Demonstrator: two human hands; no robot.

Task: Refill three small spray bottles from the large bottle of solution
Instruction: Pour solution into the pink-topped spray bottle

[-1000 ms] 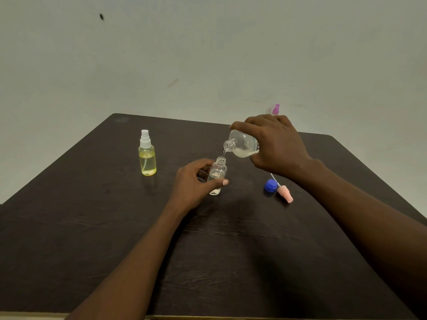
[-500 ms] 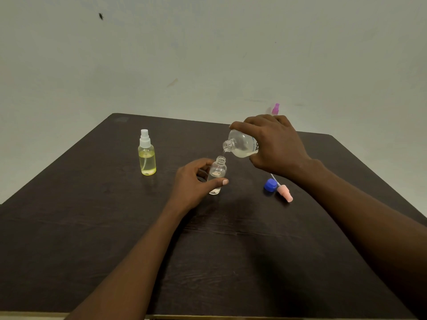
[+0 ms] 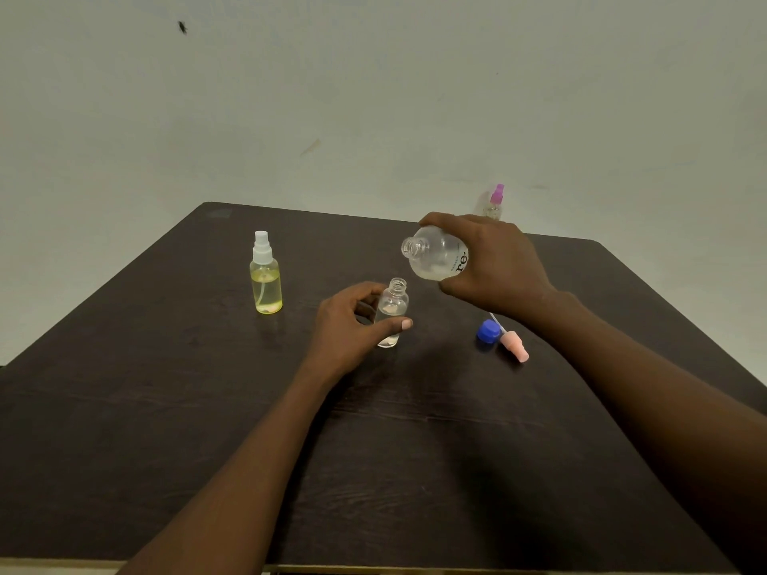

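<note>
The large bottle (image 3: 436,259), gripped in my right hand (image 3: 494,263), lies tilted just above and right of the open spray bottle (image 3: 393,309), which my left hand (image 3: 348,325) holds upright. Best, I judge: centre the neck over its mouth, tip slowly.

A single head-worn wide-angle camera looks forward and down across the dark table (image 3: 166,429) toward the pale wall (image 3: 373,97).

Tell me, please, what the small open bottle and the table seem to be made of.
Small open bottle: probably clear, glossy plastic; liquid shows through its wall. Table: dark wood or wood-look laminate, fairly matte; grain lines run across it.
</note>
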